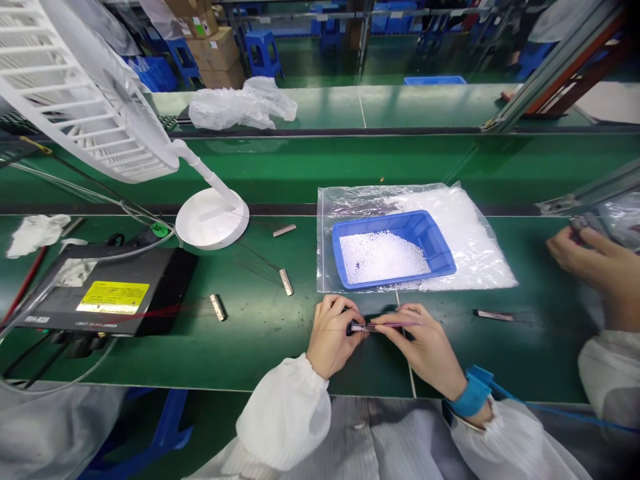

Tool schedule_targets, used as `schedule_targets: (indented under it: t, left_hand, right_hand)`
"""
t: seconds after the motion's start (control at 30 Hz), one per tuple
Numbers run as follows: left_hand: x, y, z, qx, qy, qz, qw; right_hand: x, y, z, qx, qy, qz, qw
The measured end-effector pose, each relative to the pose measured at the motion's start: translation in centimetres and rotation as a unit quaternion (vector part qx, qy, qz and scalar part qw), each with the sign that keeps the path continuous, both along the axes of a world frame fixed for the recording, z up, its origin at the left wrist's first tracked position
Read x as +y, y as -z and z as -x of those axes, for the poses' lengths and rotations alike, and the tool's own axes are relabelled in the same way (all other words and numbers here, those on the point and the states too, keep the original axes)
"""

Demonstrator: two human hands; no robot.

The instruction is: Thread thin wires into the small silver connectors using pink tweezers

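Left hand (333, 337) and right hand (420, 345) pinch a thin wired strip (370, 327).

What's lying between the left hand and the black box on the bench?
In the head view, a small metal connector trailing thin wires lies on the green bench between the left hand and the black box.

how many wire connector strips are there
5. One connector strip, a second and a third lie on the green bench left of the blue tray; a fourth lies right of the right hand; a fifth is pinched by it and the left hand. More could be hidden.
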State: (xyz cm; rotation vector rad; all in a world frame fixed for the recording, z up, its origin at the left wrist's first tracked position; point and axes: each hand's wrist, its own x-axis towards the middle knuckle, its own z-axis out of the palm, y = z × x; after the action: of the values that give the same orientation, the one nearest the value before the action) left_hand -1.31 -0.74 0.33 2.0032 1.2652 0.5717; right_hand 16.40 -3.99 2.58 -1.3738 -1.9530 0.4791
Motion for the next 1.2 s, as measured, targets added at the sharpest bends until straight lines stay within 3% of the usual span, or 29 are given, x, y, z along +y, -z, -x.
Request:
schedule_targets:
  t: [1.2]
  left_hand:
    - [-0.03,0.13,0.03,-0.005,0.0,-0.002,1.0]
  right_hand:
    - [0.04,-0.54,-0.05,-0.016,-0.005,0.002,1.0]
